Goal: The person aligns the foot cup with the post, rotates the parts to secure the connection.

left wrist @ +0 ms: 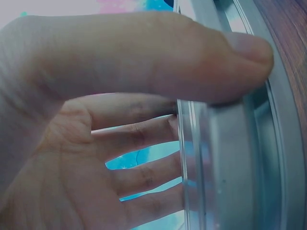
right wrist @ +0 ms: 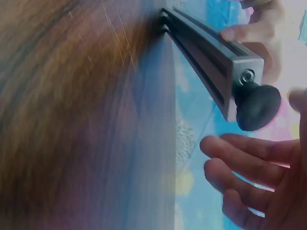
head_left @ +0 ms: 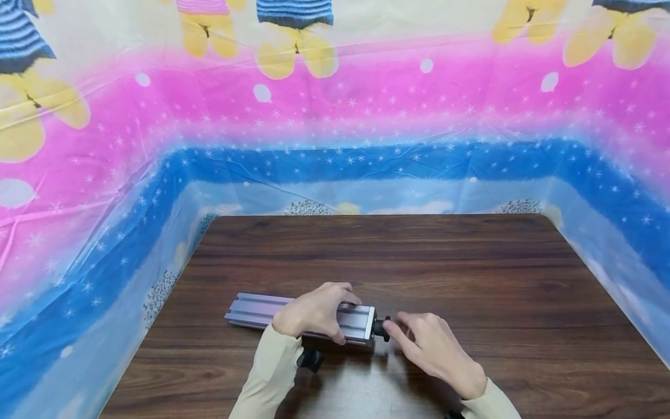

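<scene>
The left hand (head_left: 314,311) grasps the aluminium profile (head_left: 300,317) from above, thumb on the near side and fingers wrapped over the far side. In the left wrist view the thumb (left wrist: 201,57) presses flat across a slotted face of the profile (left wrist: 230,158) while the remaining fingers (left wrist: 139,134) curl behind it. This clamping grip appears intended to keep the profile from sliding or rolling while its end is worked on.

The right hand (head_left: 429,349) is positioned at the right end of the profile. In the head view its fingertips reach the black knob (head_left: 382,329) that projects from that end. In the right wrist view the black knob (right wrist: 256,108) stands just clear of the relaxed, slightly curled fingers (right wrist: 249,160), with a fingertip at the frame edge beside it. Whether the hand actually pinches the knob cannot be determined from these views; no closed grip is visible.

The profile lies flat on the wooden table (head_left: 471,273), long axis running left to right, near the front edge and left of centre. The knob is seated on the end plate of the profile, next to a small screw head (right wrist: 247,76). Placing the profile flat gives the table as a support surface and leaves the end face open to the right hand.

A small black part (head_left: 311,359) lies on the table just in front of the profile, beside the left sleeve (head_left: 267,378). Behind and to both sides of the table, relative to the profile, hangs a printed plastic sheet (head_left: 335,116) in pink, blue and yellow.
</scene>
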Demonstrator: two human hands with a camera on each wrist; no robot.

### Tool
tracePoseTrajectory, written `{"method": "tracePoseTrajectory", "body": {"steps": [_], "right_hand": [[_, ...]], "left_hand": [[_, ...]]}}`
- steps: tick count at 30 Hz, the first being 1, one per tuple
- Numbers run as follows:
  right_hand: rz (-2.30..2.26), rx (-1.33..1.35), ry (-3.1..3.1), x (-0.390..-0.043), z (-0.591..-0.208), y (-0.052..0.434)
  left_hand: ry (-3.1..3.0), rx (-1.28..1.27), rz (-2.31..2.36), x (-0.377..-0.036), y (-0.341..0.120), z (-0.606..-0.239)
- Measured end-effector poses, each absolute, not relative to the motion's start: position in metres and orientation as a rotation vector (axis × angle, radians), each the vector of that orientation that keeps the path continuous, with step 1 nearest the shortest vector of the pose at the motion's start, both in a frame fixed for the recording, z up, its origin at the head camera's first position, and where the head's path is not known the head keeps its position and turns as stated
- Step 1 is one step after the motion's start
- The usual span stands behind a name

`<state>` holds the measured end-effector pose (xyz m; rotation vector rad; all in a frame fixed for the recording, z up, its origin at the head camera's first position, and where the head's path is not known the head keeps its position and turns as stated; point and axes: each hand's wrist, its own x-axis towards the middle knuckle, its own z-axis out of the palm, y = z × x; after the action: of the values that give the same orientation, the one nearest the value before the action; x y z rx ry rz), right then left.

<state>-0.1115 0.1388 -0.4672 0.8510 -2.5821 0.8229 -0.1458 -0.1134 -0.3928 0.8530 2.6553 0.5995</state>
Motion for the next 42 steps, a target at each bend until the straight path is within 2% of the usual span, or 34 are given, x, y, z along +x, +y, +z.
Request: {"method": "tracePoseTrajectory", "body": {"steps": [10, 29, 38, 42], "right_hand": [[0.865, 1.128, -2.309, -0.113, -0.467, 0.147], [0.774, 0.865, -2.486, -0.116, -0.471, 0.133], [0.791, 0.825, -2.546, -0.111, -0.470, 0.136], [0.865, 0.904, -2.499, -0.109, -0.469, 0.142]], "left_hand": [[2.646, 0.848, 0.618, -0.147, -0.114, -0.392], [2.646, 0.863, 0.644, -0.145, -0.112, -0.392], [2.645, 0.842, 0.636, -0.146, -0.113, -0.394], [2.650, 0.852, 0.617, -0.145, -0.115, -0.393]]}}
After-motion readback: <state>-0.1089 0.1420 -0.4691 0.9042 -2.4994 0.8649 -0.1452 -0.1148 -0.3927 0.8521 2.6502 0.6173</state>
